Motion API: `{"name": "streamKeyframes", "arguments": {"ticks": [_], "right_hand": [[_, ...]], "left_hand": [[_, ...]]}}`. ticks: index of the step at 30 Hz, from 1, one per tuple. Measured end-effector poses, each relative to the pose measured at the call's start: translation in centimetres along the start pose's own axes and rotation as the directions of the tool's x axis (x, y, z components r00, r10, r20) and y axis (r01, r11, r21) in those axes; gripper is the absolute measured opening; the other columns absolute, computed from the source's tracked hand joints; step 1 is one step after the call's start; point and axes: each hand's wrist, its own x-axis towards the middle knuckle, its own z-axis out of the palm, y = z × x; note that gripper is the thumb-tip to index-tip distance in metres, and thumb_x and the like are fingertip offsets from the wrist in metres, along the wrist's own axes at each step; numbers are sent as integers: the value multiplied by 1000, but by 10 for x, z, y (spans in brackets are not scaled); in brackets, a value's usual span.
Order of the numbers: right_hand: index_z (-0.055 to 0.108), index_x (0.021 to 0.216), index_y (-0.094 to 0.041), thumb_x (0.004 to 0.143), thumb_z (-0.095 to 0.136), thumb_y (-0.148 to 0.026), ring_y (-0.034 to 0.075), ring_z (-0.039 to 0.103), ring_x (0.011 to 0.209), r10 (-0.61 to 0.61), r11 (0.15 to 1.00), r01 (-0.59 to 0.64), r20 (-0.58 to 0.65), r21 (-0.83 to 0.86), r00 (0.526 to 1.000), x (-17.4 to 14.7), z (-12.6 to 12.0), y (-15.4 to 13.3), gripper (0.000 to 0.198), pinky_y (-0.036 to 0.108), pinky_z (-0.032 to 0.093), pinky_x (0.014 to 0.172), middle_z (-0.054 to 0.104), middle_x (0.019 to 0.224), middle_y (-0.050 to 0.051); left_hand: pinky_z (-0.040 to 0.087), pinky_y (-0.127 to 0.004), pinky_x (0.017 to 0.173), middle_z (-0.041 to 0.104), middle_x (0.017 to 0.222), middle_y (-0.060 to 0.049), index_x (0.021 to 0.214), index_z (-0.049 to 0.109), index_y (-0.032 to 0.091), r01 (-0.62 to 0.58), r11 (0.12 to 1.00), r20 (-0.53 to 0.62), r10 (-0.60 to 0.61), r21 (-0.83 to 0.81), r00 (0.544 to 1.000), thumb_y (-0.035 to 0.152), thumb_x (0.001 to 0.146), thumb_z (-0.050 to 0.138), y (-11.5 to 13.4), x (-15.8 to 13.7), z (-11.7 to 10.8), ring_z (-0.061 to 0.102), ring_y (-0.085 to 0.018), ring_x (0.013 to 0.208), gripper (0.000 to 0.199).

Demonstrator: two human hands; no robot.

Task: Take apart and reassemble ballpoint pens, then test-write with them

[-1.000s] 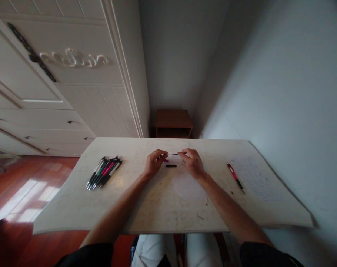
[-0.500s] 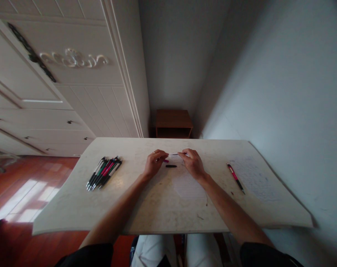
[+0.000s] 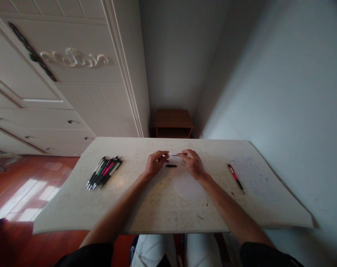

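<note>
My left hand [image 3: 155, 164] is closed with fingertips pinched, and a pink pen barrel [image 3: 167, 160] pokes out beneath its fingers. Between both hands runs a thin dark ink refill [image 3: 174, 155], pinched by my right hand [image 3: 194, 164]. Its left end meets my left fingertips; whether they grip it too is too small to tell. A short black pen part [image 3: 171, 165] lies on the table just below, touched by neither hand. Under my right hand is a sheet of lined paper [image 3: 188, 187].
On the white table [image 3: 146, 218], a pile of pens [image 3: 104, 172] lies at left. One pink and black pen [image 3: 235, 178] rests at right beside a handwritten sheet [image 3: 254, 178]. Beyond the far edge stands a small brown cabinet [image 3: 174, 118]; a white wardrobe [image 3: 102, 104] flanks the left.
The hands stay almost in place. Slightly less of the pink barrel shows under my left hand, and the refill between the hands has shifted a little.
</note>
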Motion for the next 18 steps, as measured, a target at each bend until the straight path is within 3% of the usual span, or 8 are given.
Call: {"name": "streamKeyframes", "arguments": {"ticks": [7,10,14,18], "right_hand": [[73,104,-25,88,52,-6,20,60,88,25,998,-24,-14,53,1000,-1,2,3,33,31,47,82,66,95,5],[73,104,-24,87,53,-5,20,59,88,22,998,-20,-34,56,999,-1,2,3,32,31,46,82,66,94,5],[73,102,-25,89,52,-7,20,58,87,48,998,-45,-77,42,996,0,1,5,31,32,47,82,66,92,5],[73,103,-26,92,50,-13,21,57,88,73,997,-69,-115,40,991,0,0,9,29,34,48,83,65,92,6]], "left_hand": [[51,-23,58,74,86,-4,109,67,19,-7,1000,53,6,18,999,29,85,66,-4,-2,2,59,-10,58,26],[52,-24,62,72,90,-4,114,65,21,-67,994,75,61,83,995,23,85,63,-6,-1,-4,58,-10,61,29],[50,-37,89,70,106,-7,118,65,23,-227,948,210,180,223,961,19,77,68,-5,7,-24,63,-21,95,41],[40,-45,101,69,111,-6,104,73,30,-239,916,362,114,323,925,33,74,76,-9,11,-39,55,-28,116,30]]}}
